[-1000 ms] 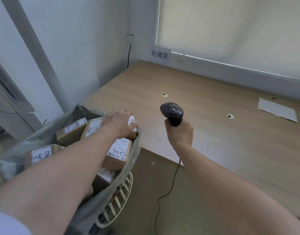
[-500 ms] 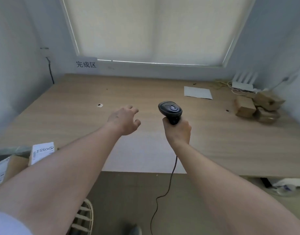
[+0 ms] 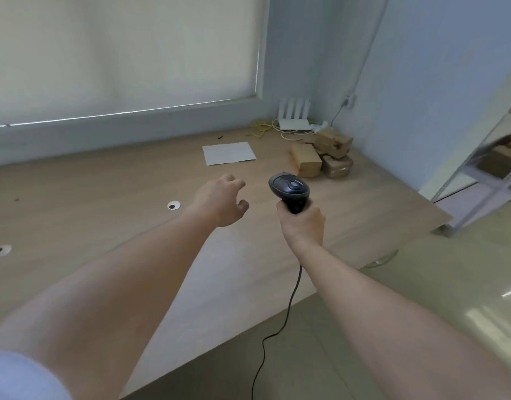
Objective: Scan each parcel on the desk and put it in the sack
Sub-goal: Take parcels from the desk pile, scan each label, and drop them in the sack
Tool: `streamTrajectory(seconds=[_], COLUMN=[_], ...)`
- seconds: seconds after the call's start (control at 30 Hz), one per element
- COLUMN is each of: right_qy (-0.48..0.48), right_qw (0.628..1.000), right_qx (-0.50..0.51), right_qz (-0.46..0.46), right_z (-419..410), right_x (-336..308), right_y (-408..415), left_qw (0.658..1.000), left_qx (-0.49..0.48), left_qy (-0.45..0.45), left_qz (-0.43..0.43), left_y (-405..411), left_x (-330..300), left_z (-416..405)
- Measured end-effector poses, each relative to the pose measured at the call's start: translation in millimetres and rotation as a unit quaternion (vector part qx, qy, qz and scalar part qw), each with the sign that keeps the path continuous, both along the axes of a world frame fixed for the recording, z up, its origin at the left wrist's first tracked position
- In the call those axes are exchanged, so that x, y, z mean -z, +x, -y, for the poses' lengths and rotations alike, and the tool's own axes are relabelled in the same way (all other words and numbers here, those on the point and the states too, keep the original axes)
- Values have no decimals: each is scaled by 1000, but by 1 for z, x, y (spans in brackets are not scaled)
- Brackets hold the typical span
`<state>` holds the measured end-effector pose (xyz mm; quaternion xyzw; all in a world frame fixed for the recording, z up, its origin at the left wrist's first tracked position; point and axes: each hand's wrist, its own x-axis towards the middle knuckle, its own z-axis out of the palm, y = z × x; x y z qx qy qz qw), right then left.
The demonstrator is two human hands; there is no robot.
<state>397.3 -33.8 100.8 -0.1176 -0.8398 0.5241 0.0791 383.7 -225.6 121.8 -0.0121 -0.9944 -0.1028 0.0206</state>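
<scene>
The person is reaching over the desk with the left hand, fingers loosely spread and holding nothing. The right hand is gripping the handle of the corded scanner, its head pointing away. The remaining parcels are sitting in a small heap at the desk's far right corner, beside the router. From the empty hand they are lying ahead and to the right, beyond the scanner; the scanner hand looks nearer to them. The sack is out of sight.

soft daylight via blind | edges warped | shelf seemingly motion-blurred
</scene>
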Motion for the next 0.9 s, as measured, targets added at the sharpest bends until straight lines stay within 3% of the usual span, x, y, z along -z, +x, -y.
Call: streamTrajectory(seconds=[0.4, 0.9], right_qy=[-22, -29], right_qw=[998, 998], right_qx=[59, -16], right_qz=[16, 44], right_z=[-124, -281], right_x=[14, 28], right_y=[-143, -353], left_qw=[997, 999], left_qx=[72, -20], left_qy=[-34, -17], left_qz=[18, 43], left_y=[-172, -350], left_x=[8, 21], left_z=[-126, -278])
